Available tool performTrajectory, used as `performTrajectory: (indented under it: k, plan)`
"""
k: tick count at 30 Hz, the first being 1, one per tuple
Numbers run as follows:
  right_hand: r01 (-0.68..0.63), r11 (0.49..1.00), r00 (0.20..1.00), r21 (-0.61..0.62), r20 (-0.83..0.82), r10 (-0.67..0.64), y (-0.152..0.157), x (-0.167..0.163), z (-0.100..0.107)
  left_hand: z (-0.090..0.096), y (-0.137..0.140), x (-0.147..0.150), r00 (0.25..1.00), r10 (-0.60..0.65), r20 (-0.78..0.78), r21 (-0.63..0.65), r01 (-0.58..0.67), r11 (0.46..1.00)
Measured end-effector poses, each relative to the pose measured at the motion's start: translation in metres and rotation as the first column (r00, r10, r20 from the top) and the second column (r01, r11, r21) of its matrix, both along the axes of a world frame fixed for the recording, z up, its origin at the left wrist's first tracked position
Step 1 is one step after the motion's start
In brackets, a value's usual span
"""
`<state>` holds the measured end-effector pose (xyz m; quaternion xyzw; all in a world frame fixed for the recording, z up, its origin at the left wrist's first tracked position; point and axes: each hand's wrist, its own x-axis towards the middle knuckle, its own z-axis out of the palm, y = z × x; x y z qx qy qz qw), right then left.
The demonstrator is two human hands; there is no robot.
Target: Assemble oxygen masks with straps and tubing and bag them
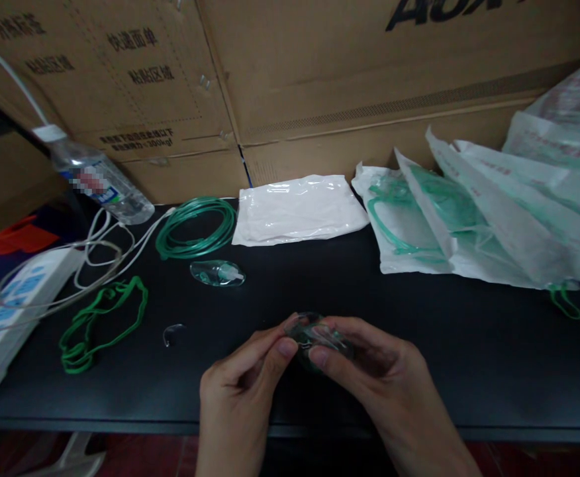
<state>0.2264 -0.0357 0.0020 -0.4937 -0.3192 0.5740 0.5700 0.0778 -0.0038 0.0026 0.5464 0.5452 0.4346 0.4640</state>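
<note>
Near the table's front edge, both my hands hold a clear, green-tinted plastic oxygen mask. My left hand pinches its left edge between thumb and fingers. From the other side, my right hand grips it, the thumb on the near face. Fingers cover much of the mask. Left of my hands lies a small curved, shiny strip, perhaps a nose clip. Beyond it rests another small clear mask-like piece with a pale fitting. A tangled green elastic strap and a coil of green tubing lie farther left.
A flat white packet lies at the back, before cardboard boxes. Several pouches with green tubing fill the back right. At left are a leaning bottle, white cables and a white power strip.
</note>
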Motion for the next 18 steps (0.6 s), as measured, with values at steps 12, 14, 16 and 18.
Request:
performTrajectory:
  k: [12, 14, 16, 18]
  plan:
    - [0.148, 0.969, 0.975, 0.198, 0.134, -0.177, -0.0046, -0.0087, -0.0077, -0.0036, -0.0003, 0.0043, 1.000, -0.002, 0.002, 0.102, 0.002, 0.995]
    - [0.128, 0.969, 0.976, 0.213, 0.146, -0.161, -0.0051, -0.0070, -0.0083, -0.0051, -0.0015, 0.0052, 1.000, 0.022, 0.011, 0.109, -0.023, 0.994]
    - [0.107, 0.971, 0.978, 0.213, 0.153, -0.141, -0.0054, -0.0057, -0.0086, -0.0058, -0.0018, 0.0049, 1.000, 0.017, 0.011, 0.113, -0.019, 0.993]
    - [0.095, 0.974, 0.980, 0.204, 0.151, -0.127, -0.0057, -0.0051, -0.0088, -0.0058, -0.0011, 0.0036, 1.000, -0.012, 0.000, 0.129, 0.012, 0.992]
